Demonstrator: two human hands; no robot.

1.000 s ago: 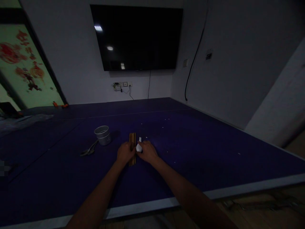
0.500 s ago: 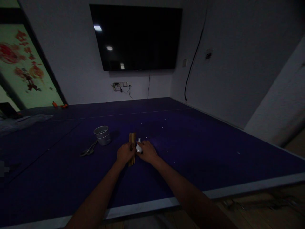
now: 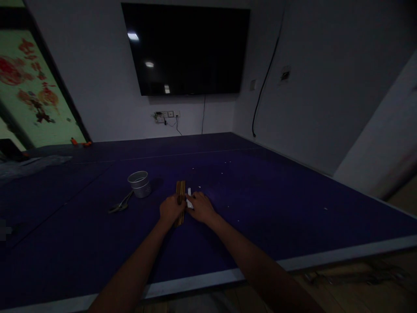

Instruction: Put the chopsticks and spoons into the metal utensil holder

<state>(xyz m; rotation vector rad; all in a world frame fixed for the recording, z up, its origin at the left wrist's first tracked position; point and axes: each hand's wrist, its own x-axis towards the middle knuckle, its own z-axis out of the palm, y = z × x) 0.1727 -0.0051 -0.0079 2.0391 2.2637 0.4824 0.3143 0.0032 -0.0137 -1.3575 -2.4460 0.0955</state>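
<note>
A short row of thin brown sticks (image 3: 180, 189) lies side by side on the dark blue table (image 3: 260, 204). My left hand (image 3: 171, 208) rests closed over the near part of the sticks. My right hand (image 3: 200, 207) is closed around a small white bottle (image 3: 189, 201) whose tip points away from me, right beside the sticks. The two hands nearly touch. The room is dim, so finger detail is poor.
A small metal cup (image 3: 140, 184) stands left of the sticks, with metal pliers (image 3: 121, 203) lying in front of it. The table's pale front edge (image 3: 325, 256) runs close to me. A dark screen (image 3: 187, 48) hangs on the far wall.
My right hand has turned slightly over the white bottle, so less of it shows. The left hand stays on the sticks.
</note>
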